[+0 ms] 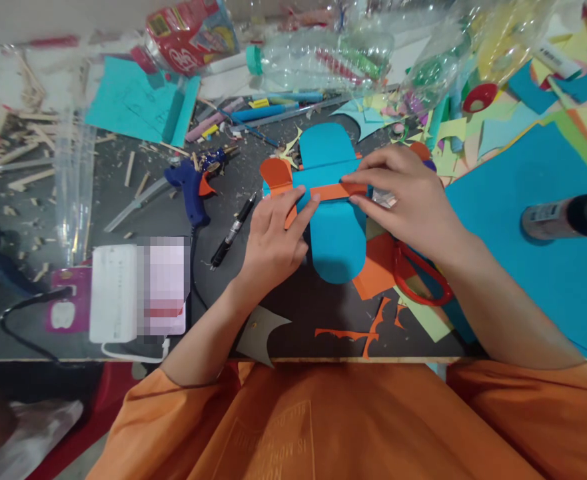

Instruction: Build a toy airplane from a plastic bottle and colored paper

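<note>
A blue paper cut-out (337,247) with rounded flaps and crease lines lies on the dark table. Across its middle runs a narrow orange paper strip (330,193). My right hand (406,193) pinches the strip's right end between thumb and fingers. At the strip's left end, my left hand (278,233) rests with fingers apart, fingertips touching the strip and the blue paper. Beside those fingertips sits an orange paper piece with a rounded flap (276,172), partly covered by the hand. Red-handled scissors (423,283) lie under my right wrist, their blades hidden.
Left of my hands are a blue glue gun (193,193), a black pen (233,230) and a white power bank (113,293). Plastic bottles (318,60) line the back. Blue sheets (513,267) carry a dark-capped bottle (563,217) at right. Orange scraps (348,335) lie near the front edge.
</note>
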`<action>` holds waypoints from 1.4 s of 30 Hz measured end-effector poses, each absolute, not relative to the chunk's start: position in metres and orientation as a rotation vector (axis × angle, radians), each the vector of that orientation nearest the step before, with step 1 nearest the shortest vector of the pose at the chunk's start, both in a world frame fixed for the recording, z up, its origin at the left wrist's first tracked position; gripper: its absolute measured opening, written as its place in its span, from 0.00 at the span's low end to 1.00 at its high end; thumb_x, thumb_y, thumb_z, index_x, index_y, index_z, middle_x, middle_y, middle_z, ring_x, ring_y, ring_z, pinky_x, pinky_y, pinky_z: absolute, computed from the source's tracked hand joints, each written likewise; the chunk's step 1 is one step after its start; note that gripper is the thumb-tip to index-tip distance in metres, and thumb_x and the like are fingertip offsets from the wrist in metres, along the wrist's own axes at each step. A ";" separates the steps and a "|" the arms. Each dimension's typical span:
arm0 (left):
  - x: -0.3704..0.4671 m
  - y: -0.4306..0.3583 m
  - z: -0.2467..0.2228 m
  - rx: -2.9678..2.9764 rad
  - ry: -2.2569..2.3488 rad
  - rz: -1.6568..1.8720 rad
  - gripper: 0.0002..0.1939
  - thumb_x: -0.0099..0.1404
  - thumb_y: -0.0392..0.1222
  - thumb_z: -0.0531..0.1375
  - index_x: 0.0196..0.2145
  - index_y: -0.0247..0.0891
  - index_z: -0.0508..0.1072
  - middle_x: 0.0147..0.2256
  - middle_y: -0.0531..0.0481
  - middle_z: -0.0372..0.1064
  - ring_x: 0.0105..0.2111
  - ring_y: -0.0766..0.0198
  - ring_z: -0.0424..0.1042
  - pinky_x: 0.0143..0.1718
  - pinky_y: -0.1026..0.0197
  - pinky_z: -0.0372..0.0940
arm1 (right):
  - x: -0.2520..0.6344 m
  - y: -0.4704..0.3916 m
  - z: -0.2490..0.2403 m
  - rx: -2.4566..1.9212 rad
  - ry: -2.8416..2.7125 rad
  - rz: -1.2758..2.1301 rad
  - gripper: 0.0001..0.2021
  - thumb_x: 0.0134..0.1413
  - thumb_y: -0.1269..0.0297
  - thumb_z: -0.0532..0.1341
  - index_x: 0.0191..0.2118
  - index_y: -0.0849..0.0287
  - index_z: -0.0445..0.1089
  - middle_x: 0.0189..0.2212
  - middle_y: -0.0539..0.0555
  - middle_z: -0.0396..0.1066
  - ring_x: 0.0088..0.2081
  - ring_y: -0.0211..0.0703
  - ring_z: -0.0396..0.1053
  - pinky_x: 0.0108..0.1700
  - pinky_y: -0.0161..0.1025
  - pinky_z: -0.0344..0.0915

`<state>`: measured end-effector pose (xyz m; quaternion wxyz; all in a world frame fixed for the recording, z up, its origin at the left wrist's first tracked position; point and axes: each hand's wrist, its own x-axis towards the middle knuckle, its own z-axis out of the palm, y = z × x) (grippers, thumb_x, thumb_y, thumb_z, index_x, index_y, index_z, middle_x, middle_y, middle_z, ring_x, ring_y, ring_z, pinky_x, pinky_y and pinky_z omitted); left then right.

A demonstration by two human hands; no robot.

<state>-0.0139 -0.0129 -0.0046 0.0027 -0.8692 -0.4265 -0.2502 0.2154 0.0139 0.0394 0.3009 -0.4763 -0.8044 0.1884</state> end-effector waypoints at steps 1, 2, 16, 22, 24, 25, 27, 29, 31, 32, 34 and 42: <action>-0.014 -0.013 -0.004 -2.725 -1.349 -0.760 0.27 0.63 0.32 0.49 0.60 0.40 0.64 0.58 0.40 0.64 0.59 0.51 0.62 0.62 0.47 0.51 | 0.215 0.013 0.040 -1.261 -2.143 0.492 0.07 0.59 0.58 0.58 0.42 0.48 0.71 0.42 0.55 0.69 0.48 0.58 0.68 0.49 0.61 0.68; -0.013 -0.014 -0.003 -2.724 -1.352 -0.748 0.27 0.63 0.31 0.49 0.60 0.39 0.64 0.58 0.40 0.64 0.59 0.51 0.62 0.62 0.47 0.51 | 0.215 0.013 0.041 -1.261 -2.146 0.481 0.08 0.60 0.58 0.57 0.44 0.48 0.70 0.42 0.55 0.69 0.48 0.58 0.68 0.49 0.60 0.68; -0.012 -0.015 -0.002 -2.689 -1.331 -0.702 0.26 0.64 0.32 0.50 0.59 0.40 0.64 0.58 0.40 0.65 0.58 0.51 0.63 0.62 0.47 0.52 | 0.187 0.015 0.020 -1.436 -1.996 0.250 0.16 0.59 0.54 0.58 0.51 0.48 0.58 0.52 0.60 0.64 0.54 0.60 0.63 0.54 0.64 0.62; -0.012 -0.016 -0.001 -2.699 -1.355 -0.666 0.27 0.63 0.32 0.50 0.60 0.41 0.64 0.58 0.41 0.64 0.59 0.51 0.63 0.62 0.46 0.52 | 0.183 0.014 0.020 -1.436 -1.979 0.216 0.19 0.57 0.57 0.60 0.51 0.52 0.56 0.52 0.62 0.63 0.54 0.59 0.62 0.54 0.61 0.62; -0.012 -0.016 -0.001 -2.703 -1.360 -0.674 0.27 0.63 0.32 0.50 0.60 0.41 0.64 0.58 0.41 0.64 0.59 0.51 0.63 0.62 0.46 0.52 | 0.183 0.014 0.021 -1.429 -1.980 0.227 0.19 0.57 0.57 0.60 0.51 0.53 0.56 0.52 0.63 0.63 0.54 0.59 0.62 0.54 0.60 0.62; -0.012 -0.016 -0.001 -2.705 -1.363 -0.687 0.27 0.64 0.32 0.50 0.60 0.41 0.64 0.58 0.41 0.64 0.59 0.51 0.63 0.62 0.46 0.52 | 0.183 0.015 0.021 -1.427 -1.982 0.238 0.19 0.56 0.57 0.60 0.51 0.53 0.55 0.52 0.63 0.62 0.54 0.59 0.62 0.54 0.60 0.61; -0.011 -0.016 -0.001 -2.712 -1.369 -0.718 0.27 0.64 0.31 0.50 0.60 0.41 0.64 0.58 0.41 0.64 0.59 0.51 0.63 0.62 0.46 0.52 | 0.183 0.015 0.022 -1.434 -1.985 0.262 0.19 0.57 0.58 0.60 0.51 0.51 0.55 0.53 0.62 0.61 0.55 0.59 0.61 0.55 0.60 0.61; -0.011 -0.016 -0.001 -2.709 -1.361 -0.741 0.27 0.63 0.31 0.50 0.60 0.41 0.64 0.58 0.41 0.64 0.59 0.51 0.63 0.62 0.46 0.52 | 0.184 0.015 0.023 -1.440 -1.987 0.263 0.19 0.56 0.59 0.60 0.51 0.51 0.55 0.53 0.62 0.61 0.56 0.59 0.61 0.56 0.60 0.60; -0.011 -0.016 -0.001 -2.697 -1.351 -0.739 0.27 0.63 0.31 0.50 0.60 0.41 0.64 0.58 0.40 0.64 0.58 0.51 0.63 0.62 0.46 0.52 | 0.184 0.014 0.023 -1.443 -1.985 0.247 0.20 0.55 0.59 0.61 0.51 0.52 0.55 0.53 0.63 0.61 0.55 0.60 0.61 0.56 0.60 0.61; -0.011 -0.016 -0.001 -2.691 -1.349 -0.734 0.27 0.63 0.31 0.50 0.60 0.41 0.64 0.58 0.40 0.65 0.58 0.51 0.63 0.61 0.46 0.53 | 0.184 0.014 0.022 -1.441 -1.986 0.241 0.20 0.55 0.59 0.61 0.51 0.53 0.56 0.53 0.64 0.61 0.55 0.60 0.61 0.56 0.60 0.61; -0.012 -0.016 -0.001 -2.688 -1.347 -0.724 0.27 0.63 0.31 0.50 0.60 0.40 0.64 0.58 0.40 0.65 0.58 0.52 0.64 0.61 0.46 0.53 | 0.185 0.014 0.021 -1.437 -1.990 0.255 0.21 0.55 0.59 0.61 0.52 0.52 0.55 0.54 0.63 0.60 0.56 0.60 0.60 0.56 0.61 0.60; -0.011 -0.016 0.001 -2.728 -1.387 -0.710 0.27 0.63 0.31 0.49 0.60 0.41 0.65 0.58 0.41 0.65 0.58 0.52 0.63 0.63 0.46 0.52 | 0.189 0.016 0.022 -1.424 -1.994 0.339 0.20 0.55 0.63 0.59 0.53 0.50 0.54 0.55 0.62 0.59 0.57 0.59 0.59 0.54 0.58 0.63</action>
